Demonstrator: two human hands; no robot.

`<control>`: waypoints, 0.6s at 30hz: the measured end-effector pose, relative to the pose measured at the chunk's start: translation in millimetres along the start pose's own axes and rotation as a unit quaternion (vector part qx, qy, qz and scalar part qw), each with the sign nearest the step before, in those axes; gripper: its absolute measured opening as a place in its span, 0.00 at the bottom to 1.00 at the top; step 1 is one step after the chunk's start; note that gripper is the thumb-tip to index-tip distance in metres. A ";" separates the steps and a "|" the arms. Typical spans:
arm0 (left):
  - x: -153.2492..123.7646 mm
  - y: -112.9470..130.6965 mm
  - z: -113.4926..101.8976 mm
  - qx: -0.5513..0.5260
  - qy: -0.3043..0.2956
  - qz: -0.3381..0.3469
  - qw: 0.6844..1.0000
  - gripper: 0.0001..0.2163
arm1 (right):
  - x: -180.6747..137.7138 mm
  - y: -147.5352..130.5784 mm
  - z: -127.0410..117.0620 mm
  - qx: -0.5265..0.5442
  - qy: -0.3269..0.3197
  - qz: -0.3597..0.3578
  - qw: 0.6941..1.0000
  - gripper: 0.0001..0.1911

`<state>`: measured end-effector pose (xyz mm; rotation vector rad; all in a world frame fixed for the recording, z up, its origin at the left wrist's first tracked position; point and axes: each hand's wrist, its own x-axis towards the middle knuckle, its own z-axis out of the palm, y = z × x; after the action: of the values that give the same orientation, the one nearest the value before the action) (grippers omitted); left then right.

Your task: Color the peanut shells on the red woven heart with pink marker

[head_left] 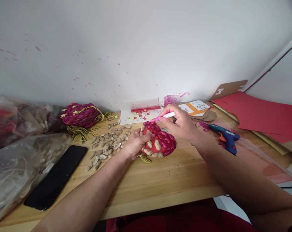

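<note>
My left hand grips the left edge of a red disc, its thumb on top. Peanut shells cover the disc, magenta and shiny along the top and right, plain tan at the left and bottom. In my right hand is a white-handled paintbrush. Its pink tip meets or hovers just over the disc's upper edge; I cannot tell which. Yellow-green cord hangs out under the disc. Loose peanut shells lie spread on the table left of my left hand.
Finished-looking magenta peanut pieces with stars and cords are stacked back left. A black phone and plastic bags lie left. Behind stand a paint-stained cup and paper with stars. A blue glue gun and red sheets lie right.
</note>
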<state>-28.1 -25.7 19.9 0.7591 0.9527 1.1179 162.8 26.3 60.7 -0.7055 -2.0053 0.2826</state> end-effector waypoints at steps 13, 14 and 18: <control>-1.7 3.7 4.1 -0.001 0.012 -0.007 1.000 0.23 | 2.2 2.3 -3.3 -0.001 0.003 0.007 1.000 0.03; -2.0 4.0 4.4 0.001 0.014 -0.007 1.000 0.24 | 2.1 2.6 -3.3 0.004 0.003 0.009 1.000 0.03; -2.9 4.1 5.0 -0.002 0.019 0.000 1.000 0.24 | 1.9 4.6 -3.4 0.006 0.008 0.026 1.000 0.03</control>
<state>-25.6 -27.6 26.2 0.7373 0.9826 1.1384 166.7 30.8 61.7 -0.7509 -1.9706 0.3191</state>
